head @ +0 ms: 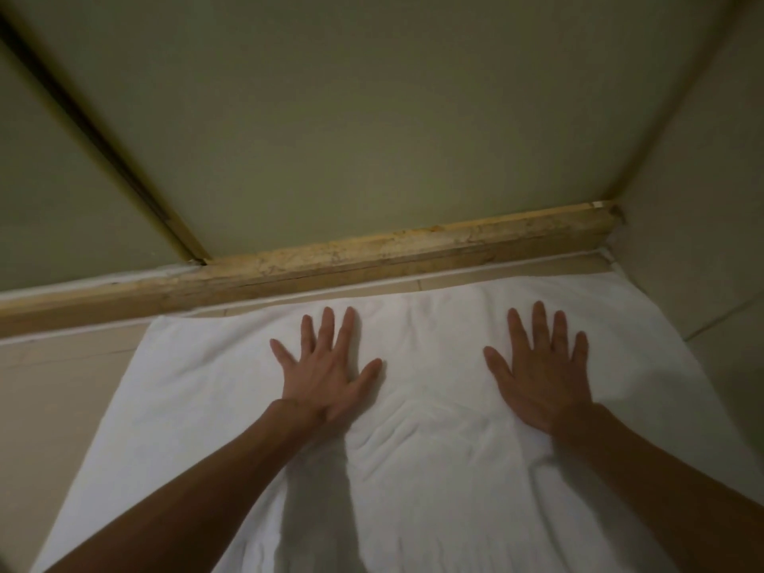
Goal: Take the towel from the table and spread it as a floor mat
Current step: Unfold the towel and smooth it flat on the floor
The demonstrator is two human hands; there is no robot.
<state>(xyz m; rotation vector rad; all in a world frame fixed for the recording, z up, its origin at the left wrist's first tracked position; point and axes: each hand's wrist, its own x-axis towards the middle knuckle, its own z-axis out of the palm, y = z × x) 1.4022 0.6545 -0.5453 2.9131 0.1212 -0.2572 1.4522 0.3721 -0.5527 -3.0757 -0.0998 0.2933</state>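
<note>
A white towel lies spread flat on the pale tiled floor, its far edge close to a wooden threshold. My left hand rests palm down on the towel's left half, fingers spread apart. My right hand lies palm down on the right half, fingers also spread. Neither hand grips the cloth. Some soft creases show in the towel between and below the two hands.
A worn wooden threshold runs across just beyond the towel. Above it stands a greenish door or panel with a dark vertical seam on the left. A wall closes in on the right. Bare floor tile lies to the left.
</note>
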